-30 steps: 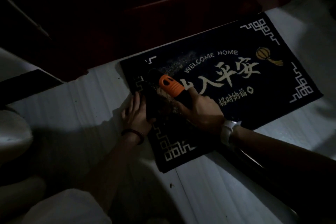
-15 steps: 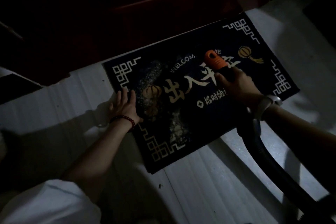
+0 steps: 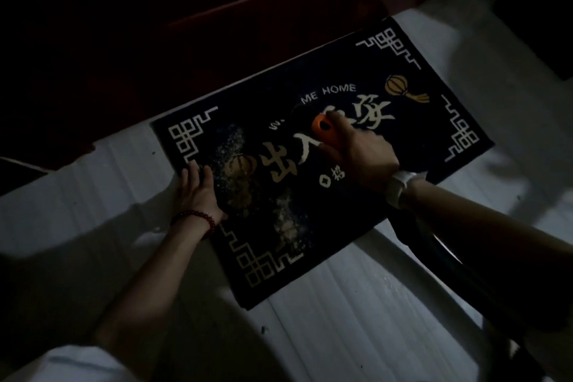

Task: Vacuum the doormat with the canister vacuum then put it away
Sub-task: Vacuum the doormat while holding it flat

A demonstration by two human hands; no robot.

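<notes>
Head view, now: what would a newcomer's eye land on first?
The bright orange vacuum handle near the middle of the dark doormat, gripped by the right hand. Next, pale speckled debris on the mat's left part, beside the left hand pressing flat on that edge. The rest is dim: pale floor, dark red door behind.

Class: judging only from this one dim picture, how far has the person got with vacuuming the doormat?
Partway. The right half of the doormat looks free of specks. The right hand holds the orange vacuum handle mid-mat while the left hand presses the mat's edge. Pale debris remains on the left; storing the vacuum is still to come.
</notes>
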